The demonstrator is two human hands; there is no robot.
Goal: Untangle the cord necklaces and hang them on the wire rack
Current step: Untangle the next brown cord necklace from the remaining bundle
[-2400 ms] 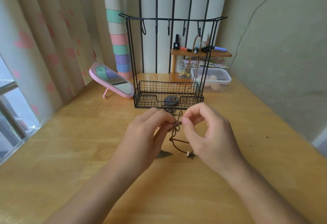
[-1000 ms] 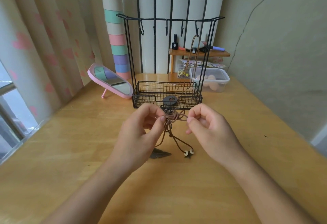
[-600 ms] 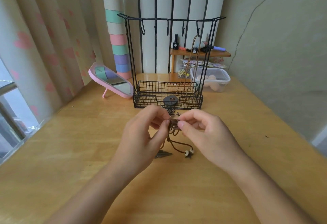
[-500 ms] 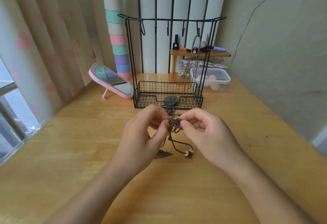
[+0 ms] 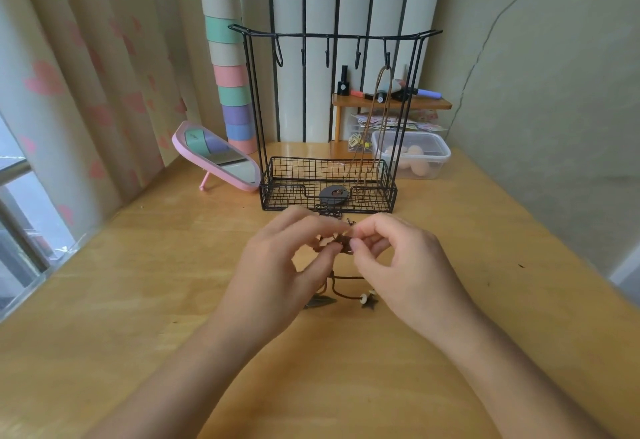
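Left hand (image 5: pixel 277 275) and right hand (image 5: pixel 405 272) are pinching the knot (image 5: pixel 341 242), seemingly picking it loose; teasing it apart is coming next, before the rack (image 5: pixel 332 35) at twelve o'clock.

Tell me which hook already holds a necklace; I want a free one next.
The rightmost hook of the rack: a tan cord necklace loops over it and hangs down. The other four hooks are bare.
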